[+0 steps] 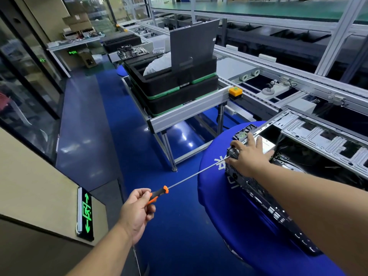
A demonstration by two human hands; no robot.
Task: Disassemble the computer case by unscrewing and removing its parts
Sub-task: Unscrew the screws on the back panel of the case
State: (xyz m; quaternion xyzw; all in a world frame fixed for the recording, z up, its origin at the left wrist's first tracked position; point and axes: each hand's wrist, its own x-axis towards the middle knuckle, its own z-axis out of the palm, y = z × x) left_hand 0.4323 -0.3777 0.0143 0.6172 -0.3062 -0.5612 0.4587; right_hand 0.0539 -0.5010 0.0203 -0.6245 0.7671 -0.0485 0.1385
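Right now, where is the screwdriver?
In the head view, lower middle: the left hand holds the screwdriver, its tip at the computer case corner by the right hand.

One wide head-worn view looks forward and steeply down, close over the blue table (pixel 229 206) and floor.

My left hand (pixel 137 208) is curled in a grip at 7 o'clock; my right hand (pixel 249 156) reaches flat toward 2 o'clock, fingers spread.
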